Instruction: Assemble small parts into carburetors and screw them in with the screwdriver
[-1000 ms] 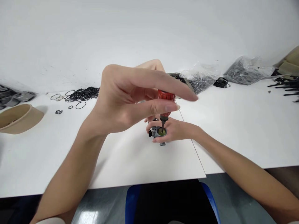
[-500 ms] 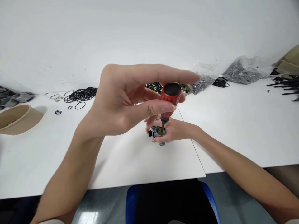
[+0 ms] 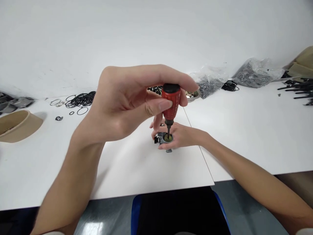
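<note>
My left hand (image 3: 132, 104) is closed around the red handle of a screwdriver (image 3: 171, 102) with a black cap. The shaft points down, and its tip reaches into the round opening of a small grey metal part (image 3: 160, 138). Inside that opening a yellow-green disc (image 3: 168, 138) shows, and a black knob sticks out on the part's left side. On the white table my right hand (image 3: 179, 135) grips the part from the right, fingers behind it and thumb in front. Its palm hides some of the part.
A beige bin (image 3: 21, 125) stands at the left. Black rubber rings (image 3: 81, 99) lie in a heap behind my left wrist. Clear bags of small grey parts (image 3: 256, 73) rest against the wall, with black rods (image 3: 302, 89) at the far right. A tray (image 3: 195, 95) of metal pieces sits behind the screwdriver.
My left hand and the screwdriver handle have shifted a little to the left, and the screwdriver stands more upright. My right hand still holds the metal part in nearly the same spot.
</note>
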`<action>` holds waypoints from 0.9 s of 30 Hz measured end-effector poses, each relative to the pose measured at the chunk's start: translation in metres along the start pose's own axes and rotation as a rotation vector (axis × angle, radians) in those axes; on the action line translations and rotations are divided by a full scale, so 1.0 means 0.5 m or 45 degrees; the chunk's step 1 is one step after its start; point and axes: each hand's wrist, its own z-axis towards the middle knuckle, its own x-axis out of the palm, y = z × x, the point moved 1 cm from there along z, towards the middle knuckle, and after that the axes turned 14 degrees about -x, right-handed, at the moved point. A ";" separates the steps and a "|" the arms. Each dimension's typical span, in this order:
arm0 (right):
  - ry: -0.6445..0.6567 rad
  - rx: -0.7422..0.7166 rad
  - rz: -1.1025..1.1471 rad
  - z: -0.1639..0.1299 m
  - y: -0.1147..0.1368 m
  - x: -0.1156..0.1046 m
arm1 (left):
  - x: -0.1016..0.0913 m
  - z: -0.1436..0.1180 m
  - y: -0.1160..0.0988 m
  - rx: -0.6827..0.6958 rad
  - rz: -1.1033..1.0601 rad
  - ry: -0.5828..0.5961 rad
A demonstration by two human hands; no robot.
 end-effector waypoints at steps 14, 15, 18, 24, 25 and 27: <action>-0.003 -0.047 -0.017 0.005 0.001 0.003 | 0.006 0.005 0.015 -0.121 -0.028 -0.050; -0.008 -0.042 -0.021 0.006 0.001 0.003 | 0.009 0.007 0.018 -0.088 -0.030 -0.076; -0.009 -0.028 -0.026 0.007 0.003 0.001 | 0.015 0.010 0.023 0.005 -0.047 -0.172; 0.010 -0.006 0.010 0.005 0.006 0.000 | 0.002 0.004 0.009 -0.109 -0.010 -0.016; 0.006 -0.002 0.014 0.004 0.006 0.000 | 0.000 0.004 0.006 -0.112 0.002 -0.001; -0.002 0.007 0.026 0.002 0.003 0.001 | 0.001 0.007 0.004 -0.048 -0.004 0.002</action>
